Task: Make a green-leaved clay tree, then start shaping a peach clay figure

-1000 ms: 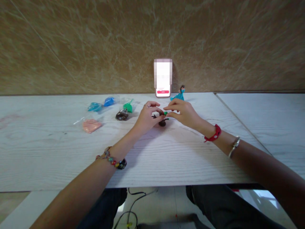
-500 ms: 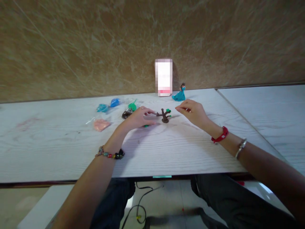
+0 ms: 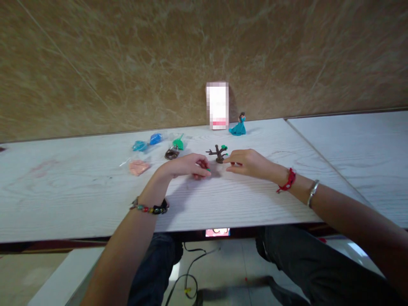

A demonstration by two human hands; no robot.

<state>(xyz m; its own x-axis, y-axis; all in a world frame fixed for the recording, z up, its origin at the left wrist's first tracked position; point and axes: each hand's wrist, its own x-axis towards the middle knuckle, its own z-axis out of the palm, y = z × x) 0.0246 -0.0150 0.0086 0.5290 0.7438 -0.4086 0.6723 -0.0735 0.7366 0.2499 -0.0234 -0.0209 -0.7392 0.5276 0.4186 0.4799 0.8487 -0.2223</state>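
A small brown clay tree (image 3: 218,154) stands upright on the table, with green clay on its right-hand branches. To its left, my left hand (image 3: 190,165) is closed with the fingertips pinched on a bit of green clay (image 3: 208,170), mostly hidden by the fingers. My right hand (image 3: 250,162) hovers low on the tree's other side, thumb and forefinger a little apart. Its forefinger tip is by the tree's base; whether they touch I cannot tell. I see nothing in this hand.
Behind my left hand lie bags of brown (image 3: 172,152), green (image 3: 178,143), blue (image 3: 156,138), teal (image 3: 139,145) and pink clay (image 3: 139,167). A blurred white phone-like panel (image 3: 218,105) leans on the wall beside a teal-dressed figurine (image 3: 239,125). The table's front edge (image 3: 191,232) runs before my legs.
My left hand has come down from beside the tree's branch and closed on the green clay. The right hand has dropped toward the base, its pinch loosened. The view has shifted slightly.
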